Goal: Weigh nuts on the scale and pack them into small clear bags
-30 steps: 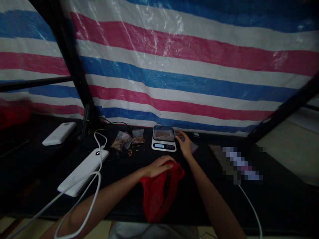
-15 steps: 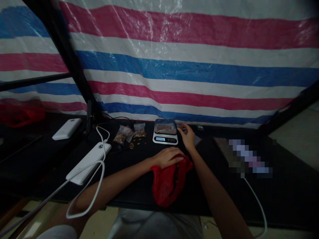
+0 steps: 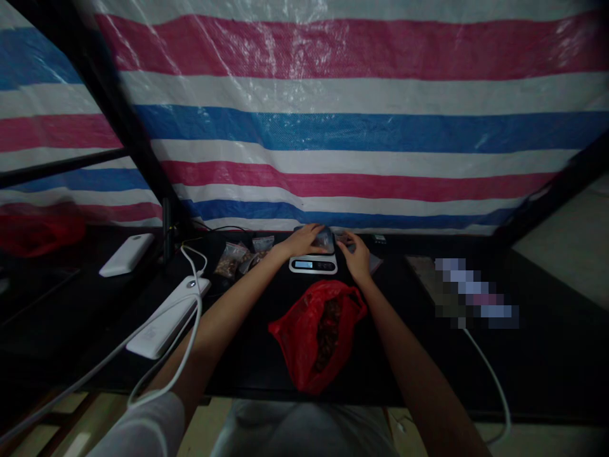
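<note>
A white digital kitchen scale (image 3: 328, 264) with a lit display stands at the back of the black table. On it sits a clear plastic container (image 3: 325, 240); its contents are mostly hidden. My left hand (image 3: 304, 240) reaches over the container from the left, its fingers and thumb around the edges. Just right of the scale, my right hand (image 3: 356, 255) has its fingers bent together on a clear plastic bag (image 3: 375, 263), partly hidden beneath it. Between my forearms lies a red plastic bag (image 3: 304, 330), its mouth open on dark brown pieces that I cannot identify.
Several small zip bags (image 3: 229, 260) of brownish pieces lie left of the scale. A white power bank (image 3: 166, 320) with a looping white cable is by my left forearm. Another white device (image 3: 127, 255) lies farther left. A phone-like slab (image 3: 423, 279), partly blurred out, is at right.
My left hand has left the red bag and moved up and forward onto the container on the scale. The red bag's mouth now shows its contents. My right hand stays beside the scale.
</note>
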`<state>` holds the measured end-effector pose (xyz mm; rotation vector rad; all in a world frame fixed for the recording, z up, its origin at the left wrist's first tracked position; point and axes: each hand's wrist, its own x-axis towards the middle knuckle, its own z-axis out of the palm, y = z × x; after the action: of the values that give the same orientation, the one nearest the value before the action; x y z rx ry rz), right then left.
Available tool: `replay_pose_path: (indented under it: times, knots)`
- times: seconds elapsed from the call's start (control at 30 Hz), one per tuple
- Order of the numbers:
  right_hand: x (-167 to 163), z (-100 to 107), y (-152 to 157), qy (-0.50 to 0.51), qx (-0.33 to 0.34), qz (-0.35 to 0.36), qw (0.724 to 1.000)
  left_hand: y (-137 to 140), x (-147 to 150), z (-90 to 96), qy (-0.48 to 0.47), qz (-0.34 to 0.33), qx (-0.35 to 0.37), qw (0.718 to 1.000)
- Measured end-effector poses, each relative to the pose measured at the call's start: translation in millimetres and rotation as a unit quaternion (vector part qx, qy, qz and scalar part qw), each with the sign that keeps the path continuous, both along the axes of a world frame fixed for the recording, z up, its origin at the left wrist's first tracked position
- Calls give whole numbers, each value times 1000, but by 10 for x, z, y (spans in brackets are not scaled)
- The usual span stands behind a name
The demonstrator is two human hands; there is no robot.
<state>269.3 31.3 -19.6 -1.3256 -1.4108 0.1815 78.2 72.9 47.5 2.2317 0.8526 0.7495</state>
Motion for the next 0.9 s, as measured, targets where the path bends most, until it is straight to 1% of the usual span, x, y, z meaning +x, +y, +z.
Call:
replay_pose_path:
  times: [0.1, 0.17, 0.27, 0.33, 0.4, 0.47, 0.53, 0.6, 0.67, 0.77, 0.83, 0.9]
  knots:
    - [1, 10, -17, 4, -4, 6, 1000, 126, 102, -109, 13, 8, -16, 1000]
    - [-1, 11, -21, 3, -5, 9, 1000, 173, 136, -142, 0, 18, -19, 1000]
    - [-14, 29, -28, 1, 2, 7, 1000, 175, 132, -130, -63, 33, -27, 997]
    - [-24, 64, -42, 1, 8, 7, 1000, 120, 106, -89, -117, 36, -62, 991]
    - [-27, 121, -65, -7, 17, 9, 1000, 28, 73, -34, -182, 23, -124, 975]
    - [-13, 194, -93, -28, 29, 17, 999, -74, 44, 21, -256, -3, -189, 948]
    - [13, 275, -122, -35, 35, 23, 999, -152, 28, 63, -322, -28, -229, 918]
    - [42, 356, -151, -16, 27, 32, 999, -189, 27, 84, -354, -47, -250, 900]
    - [58, 433, -180, 11, 14, 49, 999, -191, 35, 86, -356, -59, -264, 895]
    - [53, 523, -229, 19, 9, 86, 996, -179, 47, 76, -329, -73, -272, 901]
    - [38, 559, -261, -10, 20, 93, 995, -181, 50, 74, -301, -81, -267, 912]
    - [27, 577, -287, -65, 41, 85, 993, -189, 50, 77, -277, -85, -264, 920]
